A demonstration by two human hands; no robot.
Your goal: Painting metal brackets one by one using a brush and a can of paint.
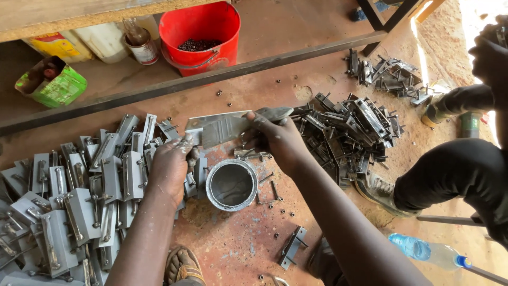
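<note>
Both hands, left hand [172,164] and right hand [278,139], close around a flat metal plate [219,127] above the tin cup [231,184]; fingertips partly hidden. A green carton [53,82] sits upper left, beside the red bucket [201,34].

Soft, even daylight fills the scene; the far right corner is blown out to white glare on the sandy ground [465,21]. Focus is sharp, shadows faint.
</note>
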